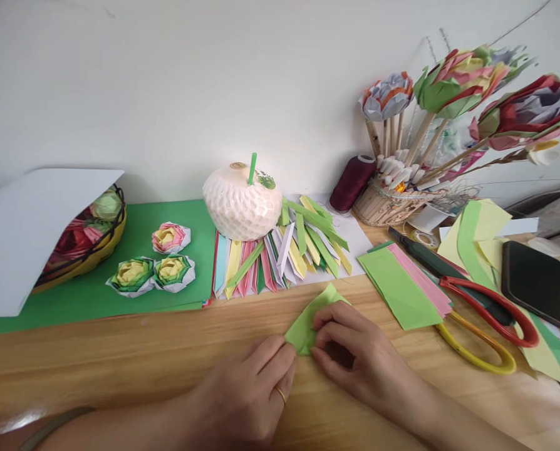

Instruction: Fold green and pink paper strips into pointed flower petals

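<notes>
A light-green piece of paper [303, 329], folded to a pointed, roughly triangular shape, lies on the wooden table between my hands. The fingers of my left hand [264, 388], with a ring on one, are closed over its lower left corner. On the other side, my right hand [362, 347] is curled, thumb and fingertips closed at the paper's right edge. Part of that edge is hidden behind the fingers. Just beyond the paper lie many folded paper strips [249, 269] in several colours. To the right is a stack of green and pink paper rectangles [399, 291].
Scissors [484, 360] with red and yellow handles lie right, near a black phone [538, 282]. Behind stand a white coconut [242, 200], a maroon thread spool [352, 183] and a basket [383, 203] of paper flowers. Left, paper lotuses [171, 238] sit on green sheets [167, 300].
</notes>
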### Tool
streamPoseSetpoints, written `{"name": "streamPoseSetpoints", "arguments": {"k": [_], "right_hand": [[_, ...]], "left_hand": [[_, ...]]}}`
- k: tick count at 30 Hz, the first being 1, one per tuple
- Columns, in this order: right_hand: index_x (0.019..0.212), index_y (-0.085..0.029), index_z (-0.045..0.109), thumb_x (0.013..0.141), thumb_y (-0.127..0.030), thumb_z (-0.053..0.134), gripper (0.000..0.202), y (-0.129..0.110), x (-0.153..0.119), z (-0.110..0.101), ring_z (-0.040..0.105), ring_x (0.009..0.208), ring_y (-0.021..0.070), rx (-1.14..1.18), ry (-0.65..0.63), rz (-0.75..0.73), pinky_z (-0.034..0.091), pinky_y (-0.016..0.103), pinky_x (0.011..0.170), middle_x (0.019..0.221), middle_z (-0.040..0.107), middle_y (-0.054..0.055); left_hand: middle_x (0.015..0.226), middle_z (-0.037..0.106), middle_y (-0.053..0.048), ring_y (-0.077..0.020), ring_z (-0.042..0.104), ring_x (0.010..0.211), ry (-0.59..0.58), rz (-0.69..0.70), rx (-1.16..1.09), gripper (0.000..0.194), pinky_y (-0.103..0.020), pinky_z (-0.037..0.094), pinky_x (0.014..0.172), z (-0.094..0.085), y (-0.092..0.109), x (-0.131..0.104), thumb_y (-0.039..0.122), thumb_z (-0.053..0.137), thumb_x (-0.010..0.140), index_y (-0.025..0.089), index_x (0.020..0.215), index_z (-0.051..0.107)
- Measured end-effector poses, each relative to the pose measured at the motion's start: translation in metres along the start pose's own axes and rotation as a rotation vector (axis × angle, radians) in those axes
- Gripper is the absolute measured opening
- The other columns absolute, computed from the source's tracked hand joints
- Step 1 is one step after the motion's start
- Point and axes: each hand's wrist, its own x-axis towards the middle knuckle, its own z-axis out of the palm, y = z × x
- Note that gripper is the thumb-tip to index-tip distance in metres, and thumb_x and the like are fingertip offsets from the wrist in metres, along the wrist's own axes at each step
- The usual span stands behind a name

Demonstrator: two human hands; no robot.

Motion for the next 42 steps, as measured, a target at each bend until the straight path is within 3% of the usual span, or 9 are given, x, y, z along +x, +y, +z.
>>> {"name": "streamPoseSetpoints", "arguments": {"k": [10, 20, 26, 29, 32, 38, 42], "right_hand": [[0.071, -0.018, 0.05, 0.08, -0.007, 0.054, 0.015, 0.004, -0.002, 0.003, 0.055, 0.075, 0.0143, 0.011, 0.009, 0.012, 0.045, 0.026, 0.064, 0.084, 0.057, 0.003], [0.073, -0.019, 0.048, 0.079, -0.005, 0.054, 0.016, 0.005, -0.002, 0.006, 0.054, 0.076, 0.0146, 0.007, -0.001, 0.019, 0.044, 0.026, 0.065, 0.084, 0.056, 0.002], [0.084, -0.019, 0.051, 0.085, -0.01, 0.052, 0.009, 0.008, -0.003, -0.002, 0.054, 0.081, 0.0164, -0.027, -0.086, 0.013, 0.046, 0.028, 0.069, 0.088, 0.057, 0.004], [0.093, -0.019, 0.057, 0.088, -0.008, 0.046, 0.016, 0.009, -0.001, -0.014, 0.054, 0.085, 0.0171, -0.076, -0.181, -0.141, 0.045, 0.03, 0.074, 0.094, 0.059, 0.006], [0.1, -0.018, 0.06, 0.082, -0.005, 0.044, 0.027, 0.006, 0.001, -0.021, 0.053, 0.083, 0.0183, -0.126, -0.221, -0.238, 0.045, 0.032, 0.073, 0.091, 0.06, 0.006], [0.103, -0.015, 0.062, 0.082, -0.011, 0.048, 0.026, -0.005, 0.003, -0.017, 0.053, 0.085, 0.0213, -0.201, -0.26, -0.159, 0.047, 0.036, 0.074, 0.095, 0.059, 0.009], [0.105, -0.017, 0.063, 0.088, -0.016, 0.046, 0.024, -0.005, 0.004, -0.014, 0.054, 0.086, 0.0207, -0.2, -0.244, -0.117, 0.048, 0.035, 0.075, 0.095, 0.059, 0.009]], "left_hand": [[0.079, 0.063, -0.008, -0.0174, 0.058, 0.069, -0.13, -0.019, 0.013, 0.037, -0.027, 0.051, 0.056, 0.001, -0.001, 0.0, 0.008, 0.023, 0.098, 0.005, 0.107, 0.059], [0.081, 0.058, -0.006, -0.0178, 0.055, 0.073, -0.186, -0.042, 0.024, 0.031, -0.027, 0.047, 0.059, 0.006, 0.002, -0.005, 0.011, 0.029, 0.097, 0.009, 0.106, 0.059], [0.084, 0.059, -0.007, -0.0191, 0.055, 0.078, -0.15, -0.037, 0.031, 0.028, -0.029, 0.047, 0.065, 0.009, 0.004, -0.006, 0.01, 0.033, 0.096, 0.008, 0.106, 0.06], [0.084, 0.06, -0.007, -0.0192, 0.055, 0.078, -0.132, -0.032, 0.038, 0.026, -0.03, 0.047, 0.064, 0.009, 0.001, -0.006, 0.011, 0.036, 0.096, 0.009, 0.103, 0.061], [0.086, 0.061, -0.008, -0.0206, 0.057, 0.083, -0.093, -0.041, 0.107, 0.022, -0.032, 0.047, 0.068, 0.008, -0.006, -0.005, 0.013, 0.04, 0.096, 0.011, 0.1, 0.062], [0.099, 0.064, -0.014, -0.0245, 0.058, 0.094, -0.168, -0.054, 0.19, 0.033, -0.037, 0.048, 0.08, 0.003, -0.017, -0.003, 0.01, 0.031, 0.095, 0.006, 0.107, 0.062], [0.098, 0.066, -0.013, -0.0231, 0.059, 0.092, -0.115, 0.015, 0.105, 0.033, -0.038, 0.048, 0.083, 0.004, -0.018, -0.003, 0.008, 0.032, 0.095, 0.003, 0.104, 0.063]]}}
